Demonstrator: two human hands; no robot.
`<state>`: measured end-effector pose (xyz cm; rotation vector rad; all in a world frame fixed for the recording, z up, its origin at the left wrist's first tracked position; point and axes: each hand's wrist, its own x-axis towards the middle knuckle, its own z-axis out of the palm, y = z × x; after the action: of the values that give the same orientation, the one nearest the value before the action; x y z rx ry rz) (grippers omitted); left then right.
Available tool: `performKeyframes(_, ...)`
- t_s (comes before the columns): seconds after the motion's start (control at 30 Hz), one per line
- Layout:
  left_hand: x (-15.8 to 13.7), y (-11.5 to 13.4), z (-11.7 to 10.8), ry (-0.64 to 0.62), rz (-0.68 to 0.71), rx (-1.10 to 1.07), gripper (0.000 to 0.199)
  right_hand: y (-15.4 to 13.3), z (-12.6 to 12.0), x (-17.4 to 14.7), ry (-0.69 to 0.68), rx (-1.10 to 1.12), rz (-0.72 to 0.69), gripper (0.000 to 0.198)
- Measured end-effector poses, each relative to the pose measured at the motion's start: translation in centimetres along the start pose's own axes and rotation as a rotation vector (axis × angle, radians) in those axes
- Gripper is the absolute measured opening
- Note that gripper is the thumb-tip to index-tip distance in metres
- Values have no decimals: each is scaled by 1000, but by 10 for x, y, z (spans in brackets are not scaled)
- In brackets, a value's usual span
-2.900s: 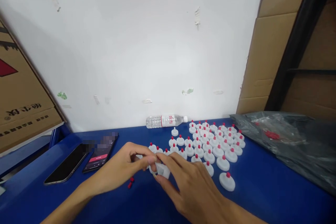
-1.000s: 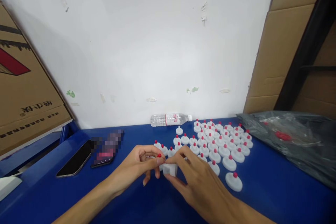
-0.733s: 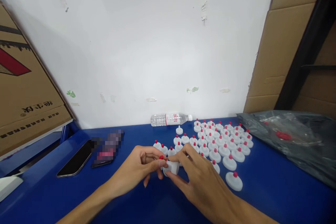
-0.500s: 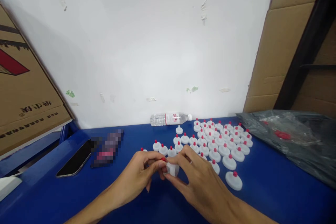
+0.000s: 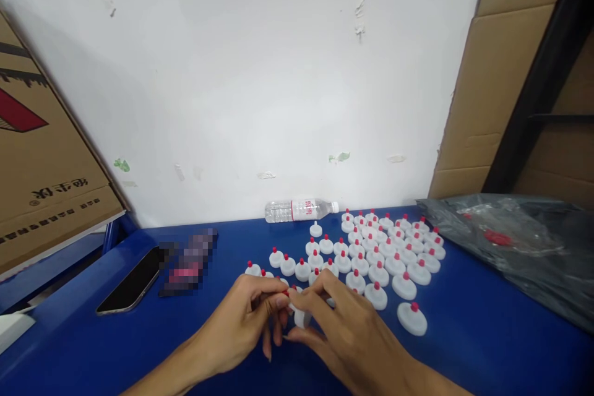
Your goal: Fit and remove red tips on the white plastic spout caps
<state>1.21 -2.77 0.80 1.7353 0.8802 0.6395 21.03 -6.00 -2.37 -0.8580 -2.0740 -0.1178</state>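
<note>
My left hand (image 5: 244,318) pinches a small red tip cap (image 5: 286,292) between thumb and fingers. My right hand (image 5: 355,331) grips a white nozzle lid (image 5: 301,319), tilted so its nozzle end points toward the left hand. The two hands meet over the table's front middle, and fingers cover much of both pieces; whether the cap sits fully on the nozzle is hidden. Behind and to the right stand many similar white lids (image 5: 377,297), upright with red tips. One white lid (image 5: 316,230) near the bottle has a bare nozzle.
A clear plastic bottle (image 5: 278,211) lies against the white wall. On the blue table's left are a phone (image 5: 130,284) and a blurred dark packet (image 5: 190,260). At right, a grey plastic bag (image 5: 524,260) holds red caps (image 5: 498,237). Cardboard (image 5: 501,93) flanks both sides.
Both hands have shifted slightly down, and the held lid has turned in my right fingers. More lids at the left of the group now show behind my hands.
</note>
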Motion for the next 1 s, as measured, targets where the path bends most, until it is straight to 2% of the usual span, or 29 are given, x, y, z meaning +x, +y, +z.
performKeyframes(0.17, 1, 3, -6, 44, 28, 68, 44, 5, -4, 7, -72, -3, 61, 37)
performKeyframes(0.27, 3, 5, -12, 135, 64, 138, 41, 10, -9, 14, -114, -51, 113, 23)
performKeyframes(0.37, 3, 6, -18, 261, 75, 164, 38, 16, -13, 17, -103, -98, 104, 26)
performKeyframes(0.43, 3, 7, -21, 292, 66, 174, 36, 19, -16, 18, -99, -104, 96, 23)
performKeyframes(0.63, 4, 10, -21, 261, 52, 153, 32, 20, -26, 22, -198, -39, 148, 14)
performKeyframes(0.77, 7, 13, -18, 264, 36, 191, 32, 22, -25, 21, -264, -68, 78, 14)
performKeyframes(0.9, 16, 22, -17, 255, 30, 301, 36, 27, -21, 19, -333, -146, 38, 16)
performKeyframes(1.0, 32, 33, -21, 246, 37, 419, 37, 27, -21, 20, -317, -166, 51, 16)
